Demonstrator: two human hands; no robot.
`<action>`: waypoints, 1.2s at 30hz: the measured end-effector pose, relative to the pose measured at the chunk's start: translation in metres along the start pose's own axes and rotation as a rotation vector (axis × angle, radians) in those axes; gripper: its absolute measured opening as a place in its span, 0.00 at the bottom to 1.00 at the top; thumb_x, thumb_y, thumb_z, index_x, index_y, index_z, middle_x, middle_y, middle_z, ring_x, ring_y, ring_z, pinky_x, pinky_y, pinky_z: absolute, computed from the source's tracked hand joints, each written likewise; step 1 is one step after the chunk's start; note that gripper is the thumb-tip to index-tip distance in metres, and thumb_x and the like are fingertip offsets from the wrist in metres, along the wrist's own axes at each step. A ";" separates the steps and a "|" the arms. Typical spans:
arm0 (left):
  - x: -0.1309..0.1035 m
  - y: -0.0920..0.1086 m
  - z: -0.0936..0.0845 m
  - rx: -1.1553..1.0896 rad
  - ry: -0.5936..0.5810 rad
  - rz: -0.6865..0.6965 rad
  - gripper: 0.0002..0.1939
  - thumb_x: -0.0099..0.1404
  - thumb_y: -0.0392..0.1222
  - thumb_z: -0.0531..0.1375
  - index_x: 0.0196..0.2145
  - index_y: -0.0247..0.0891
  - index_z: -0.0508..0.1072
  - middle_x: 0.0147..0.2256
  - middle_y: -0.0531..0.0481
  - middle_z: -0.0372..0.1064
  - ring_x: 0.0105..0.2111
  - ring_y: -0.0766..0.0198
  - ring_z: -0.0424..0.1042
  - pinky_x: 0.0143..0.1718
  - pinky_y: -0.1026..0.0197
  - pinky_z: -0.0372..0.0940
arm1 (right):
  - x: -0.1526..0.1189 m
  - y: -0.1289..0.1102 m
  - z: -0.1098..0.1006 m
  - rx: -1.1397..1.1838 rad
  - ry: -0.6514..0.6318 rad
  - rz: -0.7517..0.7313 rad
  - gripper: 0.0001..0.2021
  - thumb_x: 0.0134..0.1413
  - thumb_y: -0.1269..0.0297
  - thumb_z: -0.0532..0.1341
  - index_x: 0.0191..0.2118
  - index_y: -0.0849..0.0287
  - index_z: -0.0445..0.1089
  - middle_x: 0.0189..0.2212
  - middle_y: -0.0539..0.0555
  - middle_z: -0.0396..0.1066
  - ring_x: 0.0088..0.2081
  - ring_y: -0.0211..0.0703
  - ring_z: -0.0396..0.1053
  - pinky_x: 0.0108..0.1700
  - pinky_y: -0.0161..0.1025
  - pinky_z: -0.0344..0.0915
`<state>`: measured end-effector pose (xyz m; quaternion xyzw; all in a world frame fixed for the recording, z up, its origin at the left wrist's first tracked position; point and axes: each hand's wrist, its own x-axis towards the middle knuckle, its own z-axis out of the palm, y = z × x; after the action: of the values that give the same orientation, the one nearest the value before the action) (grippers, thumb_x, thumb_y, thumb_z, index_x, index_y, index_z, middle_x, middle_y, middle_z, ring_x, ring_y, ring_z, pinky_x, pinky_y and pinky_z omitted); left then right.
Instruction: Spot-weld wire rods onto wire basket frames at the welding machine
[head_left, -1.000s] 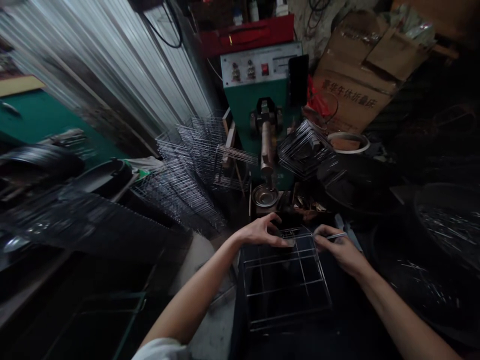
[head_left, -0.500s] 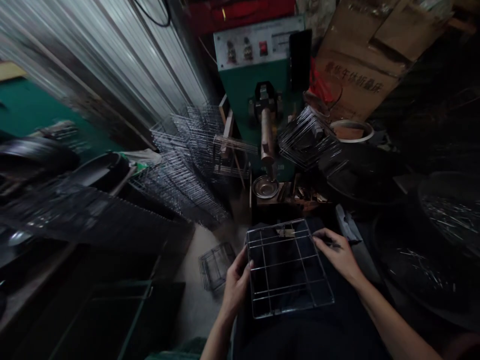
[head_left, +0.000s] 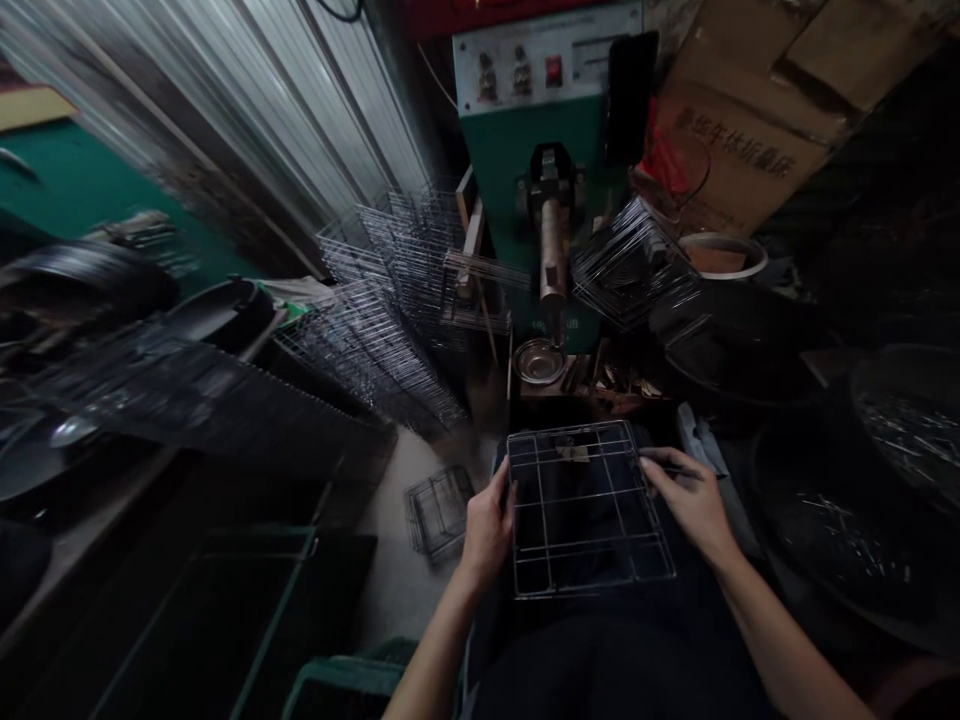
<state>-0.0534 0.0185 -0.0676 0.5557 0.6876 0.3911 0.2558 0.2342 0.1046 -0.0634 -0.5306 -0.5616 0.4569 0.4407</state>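
A rectangular wire rack [head_left: 577, 498] with a thin crossing grid is held above my lap, in front of a green machine. My left hand [head_left: 489, 525] is closed around its left edge, thumb on the near side. At the upper right corner, my right hand [head_left: 691, 500] pinches with thumb and forefinger against the rack's edge. Thin dark rods [head_left: 679, 470] seem to lie across the fingers of that hand; I cannot make out exactly what they are.
The green machine [head_left: 499, 150] has a metal electrode arm [head_left: 552, 250] pointing down over a small metal dish [head_left: 538, 362]. Stacked wire racks [head_left: 375, 350] stand left, with one more rack [head_left: 439, 510] on the floor. Dark basins [head_left: 847, 530] with short wires sit right. A cardboard box [head_left: 739, 130] leans behind.
The view has swung slightly left, so the surroundings sit further right. The rack is a little higher in view and looks more tilted; both hands keep their places on it.
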 end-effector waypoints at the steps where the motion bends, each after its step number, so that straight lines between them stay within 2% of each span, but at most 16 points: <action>1: -0.001 0.000 0.001 -0.039 -0.001 -0.017 0.26 0.70 0.47 0.53 0.62 0.38 0.65 0.55 0.45 0.72 0.54 0.54 0.73 0.57 0.54 0.68 | -0.001 0.000 -0.001 -0.021 0.000 -0.013 0.15 0.56 0.52 0.66 0.41 0.59 0.77 0.31 0.54 0.76 0.25 0.40 0.69 0.29 0.37 0.68; 6: -0.004 0.001 0.005 -0.142 0.060 -0.126 0.26 0.68 0.51 0.56 0.61 0.39 0.67 0.58 0.47 0.69 0.58 0.52 0.69 0.62 0.52 0.62 | -0.001 0.008 -0.002 -0.100 -0.041 -0.126 0.15 0.59 0.53 0.64 0.43 0.58 0.78 0.40 0.58 0.77 0.40 0.50 0.73 0.39 0.42 0.70; 12: -0.003 -0.002 0.002 -0.060 -0.032 -0.131 0.26 0.69 0.49 0.55 0.61 0.38 0.67 0.57 0.46 0.70 0.55 0.50 0.72 0.59 0.51 0.66 | 0.004 0.012 -0.003 -0.193 -0.098 -0.142 0.15 0.61 0.54 0.60 0.44 0.59 0.77 0.39 0.58 0.76 0.39 0.50 0.73 0.39 0.43 0.69; 17: -0.005 -0.013 -0.001 -0.205 -0.109 -0.126 0.28 0.69 0.50 0.56 0.63 0.38 0.64 0.61 0.46 0.64 0.62 0.52 0.64 0.64 0.50 0.59 | 0.001 0.009 -0.011 -0.304 -0.180 -0.202 0.15 0.60 0.56 0.61 0.46 0.58 0.77 0.41 0.58 0.75 0.41 0.51 0.73 0.40 0.42 0.69; 20: -0.010 -0.020 0.005 -0.257 -0.061 -0.130 0.30 0.68 0.52 0.57 0.64 0.38 0.63 0.62 0.46 0.63 0.63 0.52 0.63 0.66 0.49 0.56 | -0.005 0.015 -0.012 -0.329 -0.193 -0.228 0.14 0.61 0.56 0.61 0.47 0.58 0.76 0.41 0.58 0.74 0.41 0.50 0.73 0.40 0.42 0.69; 25: -0.027 -0.028 0.029 -0.232 0.111 -0.196 0.29 0.67 0.57 0.57 0.59 0.38 0.69 0.57 0.45 0.70 0.59 0.49 0.68 0.63 0.47 0.61 | -0.019 0.030 -0.007 -0.282 -0.166 -0.267 0.14 0.66 0.57 0.58 0.49 0.57 0.75 0.41 0.57 0.73 0.42 0.49 0.72 0.43 0.41 0.68; 28: -0.034 -0.035 0.032 -0.216 0.112 -0.204 0.28 0.68 0.57 0.55 0.58 0.39 0.70 0.57 0.45 0.71 0.58 0.49 0.69 0.62 0.46 0.62 | -0.024 0.034 -0.005 -0.280 -0.135 -0.294 0.14 0.67 0.57 0.57 0.51 0.57 0.74 0.42 0.57 0.72 0.43 0.49 0.72 0.45 0.42 0.67; 30: -0.029 -0.038 0.019 -0.182 0.050 -0.168 0.28 0.68 0.58 0.54 0.57 0.39 0.72 0.55 0.44 0.72 0.57 0.48 0.69 0.62 0.46 0.62 | -0.025 0.034 -0.005 -0.311 -0.118 -0.301 0.15 0.67 0.56 0.56 0.50 0.57 0.74 0.42 0.58 0.72 0.43 0.49 0.71 0.46 0.42 0.67; 32: -0.012 -0.034 -0.008 -0.114 -0.038 -0.096 0.26 0.67 0.58 0.55 0.54 0.40 0.75 0.50 0.43 0.75 0.54 0.48 0.71 0.60 0.45 0.63 | -0.025 0.031 -0.007 -0.341 -0.113 -0.303 0.16 0.67 0.54 0.56 0.50 0.56 0.75 0.41 0.58 0.72 0.43 0.50 0.72 0.46 0.43 0.67; 34: 0.021 -0.020 -0.036 -0.024 -0.099 0.001 0.26 0.66 0.58 0.56 0.52 0.39 0.76 0.47 0.42 0.74 0.51 0.49 0.71 0.58 0.45 0.63 | -0.024 0.027 -0.009 -0.356 -0.130 -0.300 0.16 0.66 0.53 0.56 0.50 0.56 0.75 0.41 0.58 0.72 0.43 0.50 0.72 0.45 0.44 0.68; 36: 0.065 0.003 -0.053 0.008 -0.177 0.103 0.34 0.62 0.55 0.62 0.63 0.42 0.65 0.54 0.42 0.69 0.54 0.50 0.68 0.58 0.47 0.62 | -0.024 0.024 -0.010 -0.353 -0.147 -0.311 0.17 0.66 0.53 0.56 0.51 0.55 0.75 0.41 0.58 0.72 0.43 0.50 0.72 0.45 0.43 0.68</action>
<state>-0.1101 0.0683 -0.0302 0.6237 0.6343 0.3505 0.2928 0.2495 0.0816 -0.0852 -0.4720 -0.7383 0.3157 0.3639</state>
